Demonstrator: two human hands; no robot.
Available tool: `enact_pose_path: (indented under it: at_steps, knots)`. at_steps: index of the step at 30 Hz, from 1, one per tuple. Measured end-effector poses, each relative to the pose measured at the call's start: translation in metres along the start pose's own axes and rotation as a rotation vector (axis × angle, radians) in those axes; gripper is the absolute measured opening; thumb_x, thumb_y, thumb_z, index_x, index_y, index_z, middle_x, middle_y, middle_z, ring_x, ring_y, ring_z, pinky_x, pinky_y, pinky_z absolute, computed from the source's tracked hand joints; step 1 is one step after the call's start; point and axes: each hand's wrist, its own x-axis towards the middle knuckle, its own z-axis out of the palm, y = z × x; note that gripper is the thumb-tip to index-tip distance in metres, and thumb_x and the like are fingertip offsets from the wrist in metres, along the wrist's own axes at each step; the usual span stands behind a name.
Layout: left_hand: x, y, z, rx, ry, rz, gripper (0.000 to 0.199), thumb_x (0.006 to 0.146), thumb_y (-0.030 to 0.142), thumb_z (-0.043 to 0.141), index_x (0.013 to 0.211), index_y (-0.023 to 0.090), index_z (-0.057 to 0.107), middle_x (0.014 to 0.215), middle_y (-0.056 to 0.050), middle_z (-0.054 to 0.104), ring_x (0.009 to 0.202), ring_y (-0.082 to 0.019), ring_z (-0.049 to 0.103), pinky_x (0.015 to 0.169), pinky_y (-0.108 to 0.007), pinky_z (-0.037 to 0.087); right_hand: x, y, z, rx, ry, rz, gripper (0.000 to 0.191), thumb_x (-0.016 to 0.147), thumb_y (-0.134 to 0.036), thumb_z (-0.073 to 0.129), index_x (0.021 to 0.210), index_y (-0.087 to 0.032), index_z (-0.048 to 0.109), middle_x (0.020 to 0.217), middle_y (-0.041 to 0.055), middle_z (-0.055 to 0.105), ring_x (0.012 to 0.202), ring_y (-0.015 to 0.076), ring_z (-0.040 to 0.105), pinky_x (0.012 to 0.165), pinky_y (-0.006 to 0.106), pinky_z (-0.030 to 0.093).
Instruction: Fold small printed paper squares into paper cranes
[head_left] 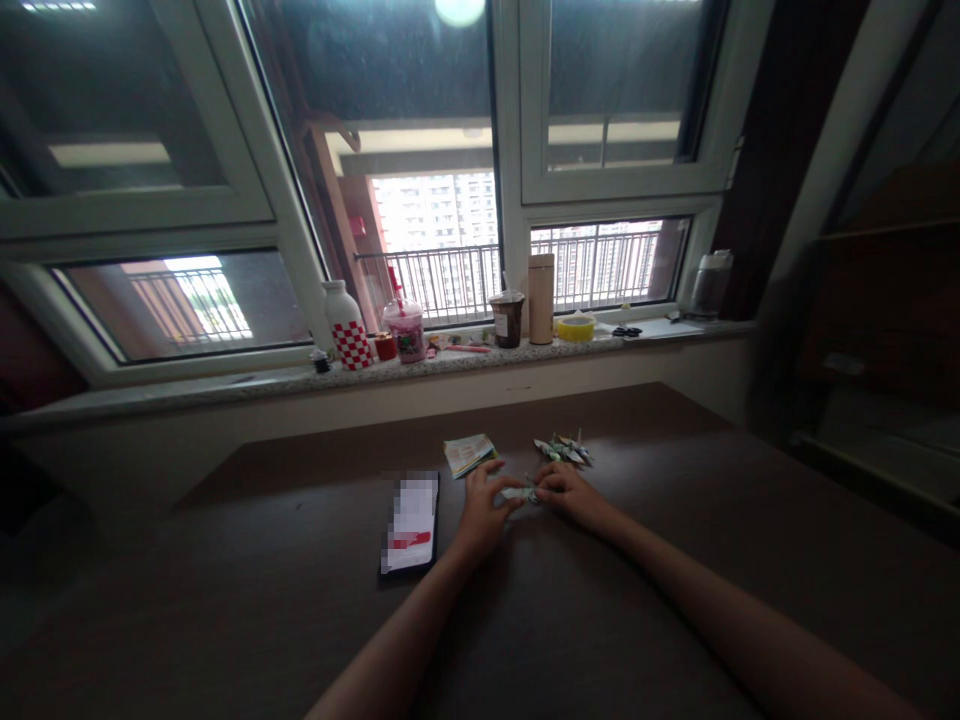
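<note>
A small piece of folded paper (pixel 516 493), pale with green patches, is between my two hands just above or on the dark table. My left hand (pixel 484 508) has its thumb and index finger at the paper's left end, the other fingers curled loosely apart. With fingers closed together, my right hand (pixel 571 494) grips the paper's right end. Behind the left hand lies a stack of printed paper sheets (pixel 469 453). A small pile of folded paper pieces (pixel 564 449) sits just beyond the right hand. The paper's exact fold is too small to make out.
A phone (pixel 411 522) with a lit screen lies left of my left hand on the brown table (pixel 300 540). Along the windowsill stand a checkered bottle (pixel 349 325), a pink cup (pixel 405 328), a dark drink cup (pixel 508 318), a tan flask (pixel 541 300) and yellow tape (pixel 575 330).
</note>
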Motion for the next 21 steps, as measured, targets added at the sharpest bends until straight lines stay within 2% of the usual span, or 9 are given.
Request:
enact_pose_path:
  at_steps: [5,10,16,21]
  knots:
    - [0.000,-0.004,0.001,-0.001,0.063,-0.007,0.016,0.076,0.019,0.069,0.090,0.026,0.075,0.125,-0.006,0.057,0.125,-0.026,0.047,0.111,-0.049,0.034,-0.006,-0.016,-0.001,0.021,0.071,-0.046,0.041,0.075,-0.047,0.070,0.108,-0.022,0.068,0.115,0.0097,0.064,0.115,0.0276,0.053,0.106,0.045,0.036]
    - [0.000,-0.004,0.002,0.011,0.073,0.002,0.018,0.076,0.017,0.068,0.091,0.026,0.075,0.123,-0.006,0.058,0.123,-0.026,0.048,0.110,-0.049,0.035,-0.009,-0.029,-0.002,0.028,0.078,-0.054,0.027,0.074,-0.034,0.070,0.098,-0.021,0.066,0.105,0.0062,0.067,0.104,0.0240,0.059,0.096,0.039,0.043]
    - [0.000,-0.002,0.002,0.020,0.052,-0.012,0.019,0.077,0.018,0.068,0.093,0.026,0.075,0.125,-0.006,0.056,0.125,-0.027,0.046,0.111,-0.048,0.034,-0.009,-0.031,0.001,0.042,0.084,-0.084,0.015,0.077,-0.032,0.066,0.084,-0.020,0.064,0.092,0.0047,0.068,0.094,0.0221,0.062,0.089,0.035,0.045]
    - [0.000,-0.003,0.002,0.008,0.066,-0.028,0.044,0.074,0.017,0.070,0.117,0.027,0.067,0.123,-0.007,0.057,0.122,-0.026,0.048,0.111,-0.046,0.035,-0.006,-0.025,-0.002,-0.011,0.155,-0.070,0.014,0.077,-0.033,0.066,0.082,-0.021,0.064,0.093,0.0045,0.069,0.095,0.0223,0.062,0.089,0.035,0.045]
